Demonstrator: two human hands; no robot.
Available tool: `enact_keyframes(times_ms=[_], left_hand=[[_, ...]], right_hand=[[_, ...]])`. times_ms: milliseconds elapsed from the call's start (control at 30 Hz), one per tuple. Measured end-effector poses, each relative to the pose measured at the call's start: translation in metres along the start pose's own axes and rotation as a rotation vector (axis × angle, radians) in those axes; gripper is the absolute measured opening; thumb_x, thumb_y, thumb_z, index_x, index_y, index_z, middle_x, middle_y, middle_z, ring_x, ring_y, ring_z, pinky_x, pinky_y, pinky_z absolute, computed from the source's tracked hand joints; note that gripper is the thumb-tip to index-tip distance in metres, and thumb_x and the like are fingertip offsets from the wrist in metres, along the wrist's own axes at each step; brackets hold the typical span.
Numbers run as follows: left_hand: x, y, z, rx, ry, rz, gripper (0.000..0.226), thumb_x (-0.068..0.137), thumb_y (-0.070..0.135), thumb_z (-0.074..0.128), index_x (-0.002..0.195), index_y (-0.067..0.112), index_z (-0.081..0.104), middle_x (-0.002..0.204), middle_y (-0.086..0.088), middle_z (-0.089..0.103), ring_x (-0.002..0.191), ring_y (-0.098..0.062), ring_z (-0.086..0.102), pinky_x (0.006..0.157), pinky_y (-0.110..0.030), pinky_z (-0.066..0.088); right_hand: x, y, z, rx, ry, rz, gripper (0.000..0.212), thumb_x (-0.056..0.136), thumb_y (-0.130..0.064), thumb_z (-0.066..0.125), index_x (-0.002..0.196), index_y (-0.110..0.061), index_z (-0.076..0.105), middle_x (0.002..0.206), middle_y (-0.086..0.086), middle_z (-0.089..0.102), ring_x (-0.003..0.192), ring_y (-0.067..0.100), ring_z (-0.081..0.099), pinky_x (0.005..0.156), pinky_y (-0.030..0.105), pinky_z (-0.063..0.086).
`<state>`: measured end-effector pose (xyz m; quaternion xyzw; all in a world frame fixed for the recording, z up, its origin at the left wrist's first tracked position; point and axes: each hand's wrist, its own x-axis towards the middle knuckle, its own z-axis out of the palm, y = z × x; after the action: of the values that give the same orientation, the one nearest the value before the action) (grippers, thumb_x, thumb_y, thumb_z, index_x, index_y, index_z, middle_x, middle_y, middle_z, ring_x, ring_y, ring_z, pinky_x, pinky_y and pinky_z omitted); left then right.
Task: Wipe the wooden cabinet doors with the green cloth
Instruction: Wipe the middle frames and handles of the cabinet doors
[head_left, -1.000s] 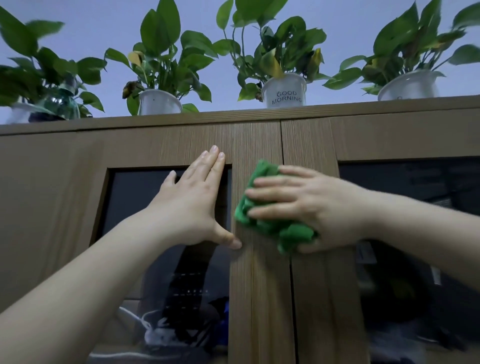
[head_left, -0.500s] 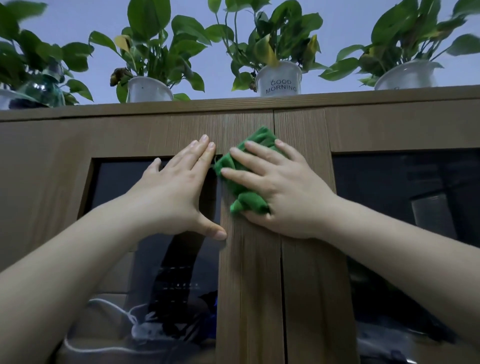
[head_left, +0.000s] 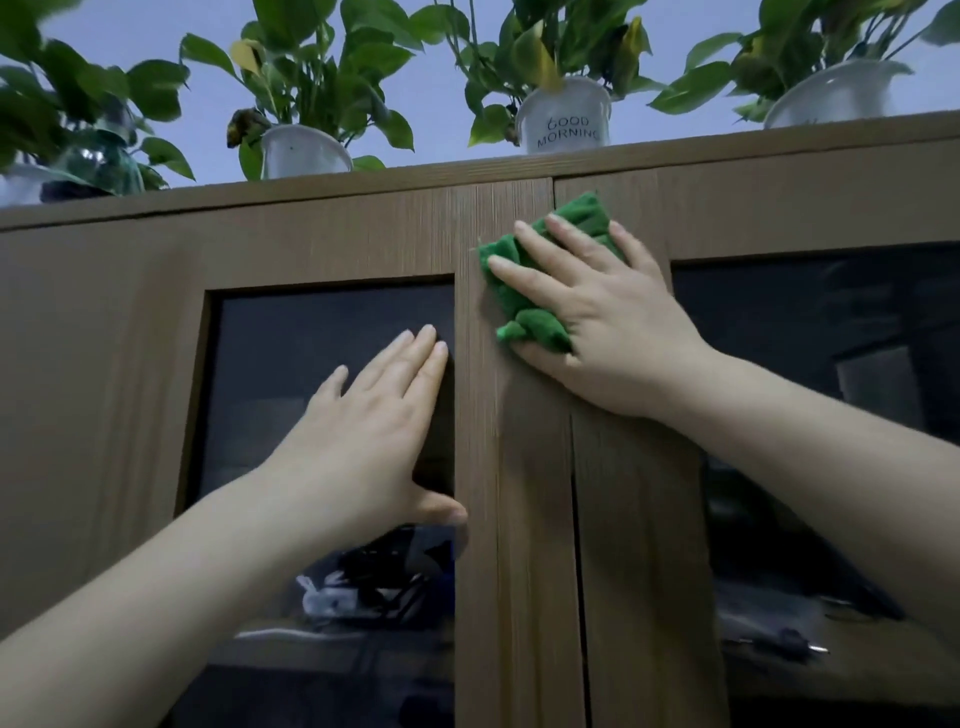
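Right hand (head_left: 602, 317) spread flat, fingers splayed, pressing bunched green cloth (head_left: 540, 280) against upper wood frame where cabinet doors (head_left: 514, 519) meet; flat palm likely spreads wiping pressure. Left hand (head_left: 374, 431) open, empty, flat on glass pane (head_left: 291, 353) just left of cloth hand, probably bracing door shut against push.

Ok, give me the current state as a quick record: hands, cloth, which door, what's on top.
right hand: flat on the cloth, pressing it to the wood
cloth: green, bunched, at the top of the seam between the two doors
left hand: open, flat on the glass of the left door, holding nothing
right door: shut, cloth overlaps its upper left corner
cabinet top: potted plants in white pots, one pot reads GOOD MORNING
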<state>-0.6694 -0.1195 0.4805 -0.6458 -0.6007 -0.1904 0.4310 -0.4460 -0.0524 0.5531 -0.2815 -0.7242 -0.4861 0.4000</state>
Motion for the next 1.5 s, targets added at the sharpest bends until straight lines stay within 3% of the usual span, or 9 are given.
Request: enact_keyframes(times_ms=[233,400,633,767,933,1067,1300,1400,1500], left_hand=[[-0.035,0.018,0.030,-0.084,-0.033,-0.034,0.151,0.047,0.093,0.057,0.144,0.027,-0.039,0.149,0.009,-0.050,0.141,-0.009,-0.039,0.121,-0.049,0.005],[-0.043,0.025,0.037,-0.196,-0.051,-0.035,0.146,0.048,0.083,0.067,0.154,0.027,-0.016,0.150,0.013,-0.048,0.140,-0.006,-0.038,0.120,-0.054,0.012],[-0.044,0.023,0.035,-0.245,-0.063,-0.018,0.148,0.055,0.076,0.074,0.151,0.030,-0.028,0.152,0.013,-0.044,0.142,-0.007,-0.035,0.119,-0.056,0.005],[-0.045,0.025,0.031,-0.261,-0.057,-0.010,0.146,0.054,0.074,0.077,0.153,0.028,-0.021,0.158,0.010,-0.036,0.146,-0.010,-0.029,0.118,-0.058,0.007],[-0.045,0.025,0.032,-0.256,-0.019,-0.012,0.145,0.053,0.075,0.077,0.154,0.029,-0.016,0.161,0.009,-0.030,0.148,-0.011,-0.023,0.117,-0.059,0.012],[-0.049,0.025,0.037,-0.291,0.008,-0.035,0.142,0.053,0.072,0.078,0.156,0.032,-0.011,0.163,0.008,-0.025,0.150,-0.012,-0.018,0.116,-0.060,0.016],[-0.068,0.039,0.047,-0.246,0.017,-0.048,0.112,0.081,0.050,0.072,0.158,0.021,-0.003,0.165,-0.005,-0.016,0.152,-0.022,-0.010,0.116,-0.056,0.026],[-0.079,0.050,0.051,-0.250,0.029,-0.066,0.113,0.080,0.051,0.072,0.158,0.017,-0.001,0.166,-0.002,-0.011,0.152,-0.019,-0.008,0.116,-0.056,0.027],[-0.089,0.056,0.056,-0.227,-0.030,-0.076,0.136,0.065,0.068,0.074,0.155,0.020,-0.016,0.164,0.004,-0.021,0.151,-0.015,-0.016,0.118,-0.053,0.024]], right_hand=[[-0.041,-0.042,0.016,-0.003,0.014,-0.052,0.064,0.096,-0.064,0.028,0.150,-0.034,0.042,0.163,0.002,0.031,0.152,0.025,0.023,0.120,0.053,0.013],[-0.086,-0.073,0.031,0.027,-0.006,-0.211,0.065,0.092,-0.058,0.041,0.148,-0.026,0.047,0.160,0.002,0.036,0.150,0.024,0.028,0.120,0.054,0.019],[-0.115,-0.021,0.016,0.070,-0.255,-0.736,0.075,0.092,-0.061,0.047,0.158,-0.034,0.022,0.162,-0.009,0.030,0.152,0.010,0.017,0.124,0.043,0.005],[-0.086,0.003,0.008,0.150,-0.121,-0.428,0.086,0.089,-0.065,0.046,0.160,-0.028,0.013,0.164,-0.004,0.024,0.153,0.012,0.015,0.125,0.044,0.008],[-0.076,-0.040,0.020,0.083,0.019,-0.061,0.076,0.091,-0.063,0.038,0.150,-0.014,0.039,0.163,0.009,0.029,0.153,0.026,0.018,0.122,0.054,0.010],[-0.107,-0.072,0.030,0.015,-0.038,-0.178,0.075,0.093,-0.062,0.032,0.152,-0.016,0.039,0.163,0.008,0.030,0.153,0.027,0.020,0.122,0.055,0.012],[-0.156,-0.043,0.023,0.043,-0.244,-0.698,0.068,0.089,-0.054,0.054,0.151,-0.027,0.042,0.162,-0.002,0.031,0.153,0.018,0.018,0.124,0.049,0.009],[-0.130,-0.015,0.010,0.056,-0.154,-0.621,0.059,0.088,-0.049,0.057,0.142,-0.027,0.055,0.158,0.001,0.040,0.149,0.024,0.029,0.121,0.054,0.019],[-0.089,0.003,-0.001,0.003,-0.021,-0.388,0.057,0.091,-0.053,0.051,0.141,-0.027,0.055,0.160,0.007,0.035,0.150,0.031,0.026,0.121,0.058,0.015]])
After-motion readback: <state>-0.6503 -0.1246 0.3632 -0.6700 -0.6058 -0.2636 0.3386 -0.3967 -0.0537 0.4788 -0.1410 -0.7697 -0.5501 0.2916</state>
